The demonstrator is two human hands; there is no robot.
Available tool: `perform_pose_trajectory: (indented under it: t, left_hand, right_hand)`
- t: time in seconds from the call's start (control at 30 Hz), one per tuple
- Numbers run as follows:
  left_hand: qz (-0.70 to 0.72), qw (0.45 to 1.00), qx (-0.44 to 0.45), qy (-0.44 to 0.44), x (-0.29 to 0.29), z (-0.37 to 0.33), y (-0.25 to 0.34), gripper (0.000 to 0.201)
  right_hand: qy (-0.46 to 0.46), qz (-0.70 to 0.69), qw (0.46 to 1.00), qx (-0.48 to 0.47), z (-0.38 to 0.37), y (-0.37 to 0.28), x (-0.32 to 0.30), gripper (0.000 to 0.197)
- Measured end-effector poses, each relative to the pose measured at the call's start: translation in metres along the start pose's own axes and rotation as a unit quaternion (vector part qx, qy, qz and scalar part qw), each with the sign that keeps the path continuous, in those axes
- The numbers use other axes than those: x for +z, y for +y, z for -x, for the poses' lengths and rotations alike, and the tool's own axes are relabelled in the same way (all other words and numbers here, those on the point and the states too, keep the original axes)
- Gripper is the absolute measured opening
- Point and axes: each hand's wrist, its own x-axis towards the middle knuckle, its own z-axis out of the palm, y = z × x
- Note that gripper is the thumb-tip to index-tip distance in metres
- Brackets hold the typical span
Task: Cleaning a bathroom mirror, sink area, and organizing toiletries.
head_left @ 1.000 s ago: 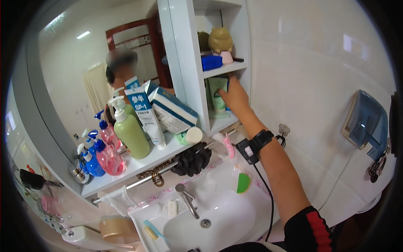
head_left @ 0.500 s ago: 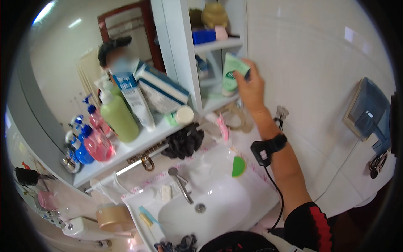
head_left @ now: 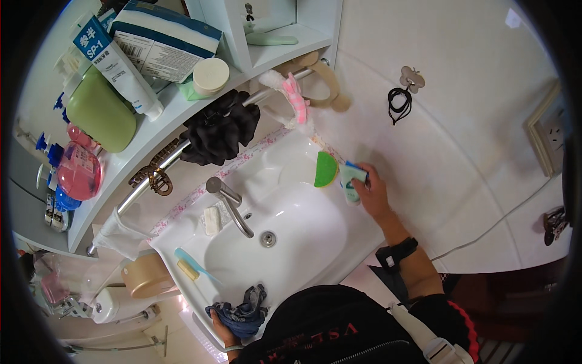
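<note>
Two grips: right hand (head_left: pixel 374 194) clamped on green tube (head_left: pixel 350 183), left hand (head_left: pixel 222 330) gripping blue cloth (head_left: pixel 244 314). White tube (head_left: pixel 120 65): white lettering on blue. Pack (head_left: pixel 167 48): barcode, fine print.

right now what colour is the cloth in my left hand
The cloth is dark blue with paler patches, head view.

One sink (head_left: pixel 303 242) bears one faucet (head_left: pixel 225 194), one white soap bar (head_left: pixel 211 221) and one green sponge (head_left: pixel 325 170). Two hands: the right hand (head_left: pixel 374 194) at the sink's right edge, the left hand (head_left: pixel 222 330) at its near left corner. Two tubes: a pale green tube (head_left: pixel 349 177) at the sink's right edge, a white-and-blue tube (head_left: pixel 124 70) beyond the sink. One dark blue cloth (head_left: pixel 242 314) at the sink's near left corner. Beyond the sink, one black bath puff (head_left: pixel 221 128). Right of the sink, one wall hook (head_left: pixel 412 79).
</note>
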Motion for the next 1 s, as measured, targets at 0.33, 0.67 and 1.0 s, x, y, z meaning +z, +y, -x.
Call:
perform_pose_trajectory:
  t: [0.33,0.67,1.0]
  left_hand:
    - [0.006,1.0,0.0,0.004,-0.016,-0.008,-0.008,0.043]
    - [-0.004,0.999,0.038,0.006,-0.015,-0.008,-0.011,0.043]
    - [0.006,0.998,0.034,0.056,-0.002,-0.002,-0.009,0.041]
  right_hand:
    - [0.027,-0.062,0.998,0.019,-0.014,0.058,0.076,0.041]
    - [0.115,-0.259,0.948,0.147,-0.104,0.108,0.18,0.042]
    - [0.043,0.246,0.968,-0.036,-0.123,0.107,0.155,0.054]
